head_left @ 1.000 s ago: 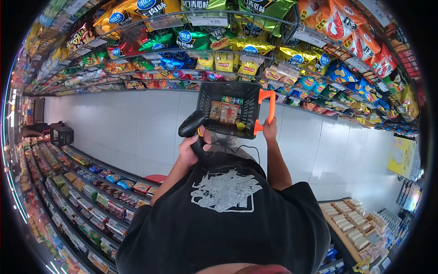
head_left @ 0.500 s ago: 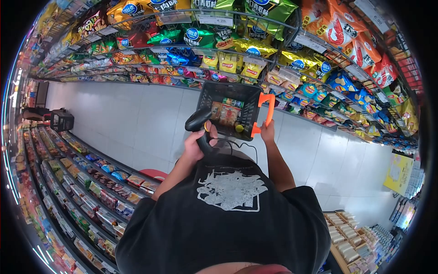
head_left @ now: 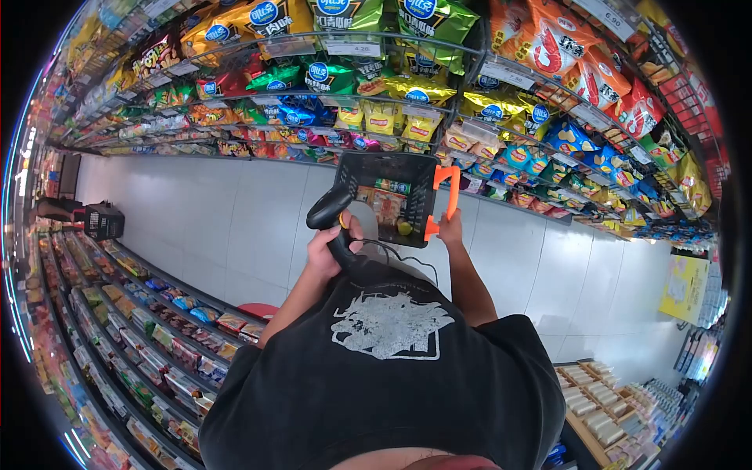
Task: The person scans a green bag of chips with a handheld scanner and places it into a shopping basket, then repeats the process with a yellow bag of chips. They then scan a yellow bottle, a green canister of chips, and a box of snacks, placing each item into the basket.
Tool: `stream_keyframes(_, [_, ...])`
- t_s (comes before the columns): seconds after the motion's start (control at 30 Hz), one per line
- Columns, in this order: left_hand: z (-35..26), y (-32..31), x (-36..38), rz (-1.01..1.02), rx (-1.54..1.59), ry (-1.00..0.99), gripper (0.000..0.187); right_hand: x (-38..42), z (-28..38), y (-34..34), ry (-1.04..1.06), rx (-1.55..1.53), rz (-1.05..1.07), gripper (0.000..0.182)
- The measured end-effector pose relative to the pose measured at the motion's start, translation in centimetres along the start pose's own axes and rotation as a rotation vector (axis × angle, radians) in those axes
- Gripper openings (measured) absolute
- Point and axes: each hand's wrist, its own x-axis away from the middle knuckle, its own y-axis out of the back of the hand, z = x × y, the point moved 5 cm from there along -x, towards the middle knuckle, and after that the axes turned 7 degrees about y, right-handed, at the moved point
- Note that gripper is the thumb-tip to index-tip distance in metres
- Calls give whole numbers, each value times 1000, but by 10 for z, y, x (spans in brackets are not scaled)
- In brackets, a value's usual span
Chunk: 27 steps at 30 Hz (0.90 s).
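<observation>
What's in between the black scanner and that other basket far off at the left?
Only pale tiled floor shows between the scanner, held in the left hand, and the far basket, in the head view.

A scanner (head_left: 329, 207) and the left hand (head_left: 326, 249) block part of a basket (head_left: 384, 165) toward its near left corner; print on the goods (head_left: 388, 210) inside is too small to read. The fingers cover much of the scanner's grip, while the right hand (head_left: 451, 228) hides the near end of the handle (head_left: 454, 190). A cable (head_left: 411, 258) disappears at the shirt (head_left: 384, 407), itself cropped by the bottom edge. Chip bags (head_left: 343, 11) run out of frame at top. At left, the contents of a second basket (head_left: 103, 222) cannot be made out.
</observation>
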Motion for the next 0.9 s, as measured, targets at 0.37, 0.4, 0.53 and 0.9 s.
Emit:
stream_keyframes(0.37, [13,-6,-10,11,-43,79,27,-18,-44,-9,126,99,-36,38])
stream_keyframes(0.4, [13,-4,-9,6,-38,75,27,-17,-43,-10,108,85,-27,41])
stream_keyframes(0.53, [7,-1,-8,-37,-27,42,26,-17,-39,-10,118,90,-40,41])
stream_keyframes(0.9, [-3,14,9,-70,16,-2,27,-8,-25,-6,179,94,-73,36])
